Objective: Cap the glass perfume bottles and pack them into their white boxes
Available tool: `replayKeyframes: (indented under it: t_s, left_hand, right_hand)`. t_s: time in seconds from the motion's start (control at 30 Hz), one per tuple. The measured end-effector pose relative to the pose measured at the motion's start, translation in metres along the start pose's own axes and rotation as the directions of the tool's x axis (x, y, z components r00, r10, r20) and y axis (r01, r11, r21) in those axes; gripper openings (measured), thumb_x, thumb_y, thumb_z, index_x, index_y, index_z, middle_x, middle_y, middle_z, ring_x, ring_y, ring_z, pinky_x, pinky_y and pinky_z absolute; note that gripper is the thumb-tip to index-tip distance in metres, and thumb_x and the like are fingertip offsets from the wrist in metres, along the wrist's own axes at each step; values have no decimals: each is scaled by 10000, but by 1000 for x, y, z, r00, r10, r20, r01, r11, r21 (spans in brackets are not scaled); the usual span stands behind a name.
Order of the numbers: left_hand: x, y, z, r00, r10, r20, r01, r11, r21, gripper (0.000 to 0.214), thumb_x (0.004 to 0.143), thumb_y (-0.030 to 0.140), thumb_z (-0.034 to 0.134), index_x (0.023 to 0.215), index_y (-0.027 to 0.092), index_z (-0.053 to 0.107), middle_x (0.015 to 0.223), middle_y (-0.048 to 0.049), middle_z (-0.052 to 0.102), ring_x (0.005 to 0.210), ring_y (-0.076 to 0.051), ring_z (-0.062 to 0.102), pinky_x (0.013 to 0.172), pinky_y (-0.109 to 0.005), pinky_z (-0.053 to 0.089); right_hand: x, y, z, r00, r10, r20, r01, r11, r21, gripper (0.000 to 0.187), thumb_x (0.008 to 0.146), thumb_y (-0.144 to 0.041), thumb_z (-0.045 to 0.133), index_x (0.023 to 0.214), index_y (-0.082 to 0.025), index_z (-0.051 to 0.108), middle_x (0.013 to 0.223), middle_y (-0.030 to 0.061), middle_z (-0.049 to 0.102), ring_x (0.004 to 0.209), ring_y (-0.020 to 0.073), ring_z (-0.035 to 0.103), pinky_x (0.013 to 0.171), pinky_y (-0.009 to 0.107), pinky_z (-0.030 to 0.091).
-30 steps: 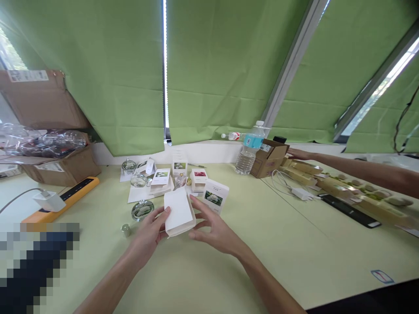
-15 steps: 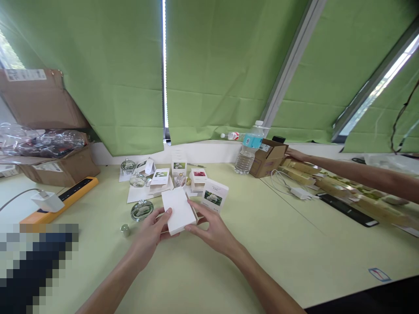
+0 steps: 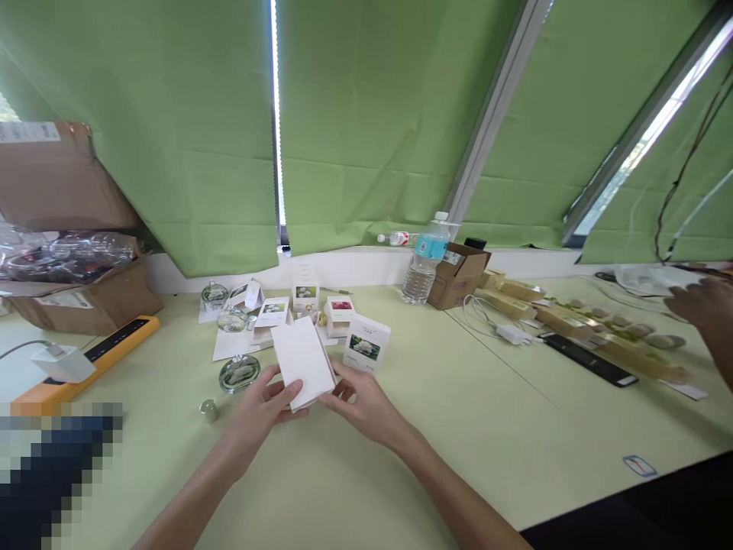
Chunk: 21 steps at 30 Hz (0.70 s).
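Observation:
Both my hands hold a plain white rectangular box [image 3: 301, 359] at the front of the table, tilted up from the surface. My left hand [image 3: 257, 413] grips its lower left side, and my right hand [image 3: 365, 402] holds its right edge. Just left of my left hand lies a round glass perfume bottle [image 3: 239, 373], with a small metal cap [image 3: 209, 411] standing nearer me. Behind the box stand a white carton with a flower photo [image 3: 366, 344] and a carton with a red picture [image 3: 339, 313]. Two more glass bottles [image 3: 232, 319] sit further back.
A co-worker's hand [image 3: 702, 302] is at the right edge. Wooden strips [image 3: 573, 325] lie on the right. A water bottle [image 3: 424, 260] and small cardboard box [image 3: 456, 276] stand at the back; an orange power strip [image 3: 85, 359] and larger cardboard box [image 3: 74, 302] are left.
The white box now tilts more steeply between my hands. The co-worker's hand has moved right, off the far wooden strips, and the whole view has shifted slightly.

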<state>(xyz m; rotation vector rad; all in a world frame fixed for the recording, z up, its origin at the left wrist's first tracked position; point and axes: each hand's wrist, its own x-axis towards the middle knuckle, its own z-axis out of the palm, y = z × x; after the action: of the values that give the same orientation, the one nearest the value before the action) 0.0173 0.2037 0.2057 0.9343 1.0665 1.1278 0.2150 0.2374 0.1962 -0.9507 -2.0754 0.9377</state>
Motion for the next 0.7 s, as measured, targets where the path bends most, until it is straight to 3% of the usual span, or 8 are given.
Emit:
replayKeyframes:
  t_s: [0.17, 0.27, 0.4, 0.5, 0.7]
  left_hand:
    - [3, -3, -1, 995, 94, -28, -87, 980, 178, 588, 741, 474, 698, 1251, 226, 543, 1059, -80, 732, 904, -247, 689, 827, -387, 534]
    - [2, -1, 1, 990, 142, 6, -140, 965, 220, 570, 771, 483, 657, 1273, 235, 550, 1107, -74, 716, 910, -249, 677, 774, -353, 534]
    - [-1, -1, 5, 977, 163, 138, -192, 953, 235, 497, 822, 455, 613, 1274, 256, 558, 1220, -62, 662, 981, -247, 653, 797, -351, 535]
    - [1, -5, 5, 966, 183, 184, -225, 943, 244, 490, 839, 437, 603, 1286, 247, 539, 1261, -68, 634, 1027, -243, 639, 826, -346, 530]
    - [8, -14, -3, 974, 225, 24, -224, 943, 246, 572, 843, 463, 588, 1334, 211, 440, 1188, -109, 659, 1027, -266, 643, 842, -395, 527]
  right_hand:
    - [-1, -5, 2, 1000, -21, -16, 20, 995, -97, 347, 936, -334, 488, 1276, -280, 537, 899, 19, 655, 709, 161, 587, 651, 291, 493]
    - [0, -1, 3, 999, 36, -32, -36, 999, 7, 279, 959, -379, 436, 1156, -245, 582, 842, 12, 626, 633, 139, 579, 568, 260, 470]
    - [3, 9, 1, 981, 185, -59, -172, 969, 177, 314, 934, -464, 466, 945, -183, 605, 772, 3, 573, 496, 99, 539, 422, 218, 388]
    - [4, 12, -2, 973, 225, -52, -208, 951, 230, 342, 907, -491, 509, 957, -172, 621, 789, 8, 584, 475, 88, 524, 400, 212, 372]
    - [3, 2, -7, 985, 169, -34, -153, 947, 281, 343, 852, -488, 602, 996, -185, 673, 849, 27, 631, 591, 102, 538, 461, 205, 422]
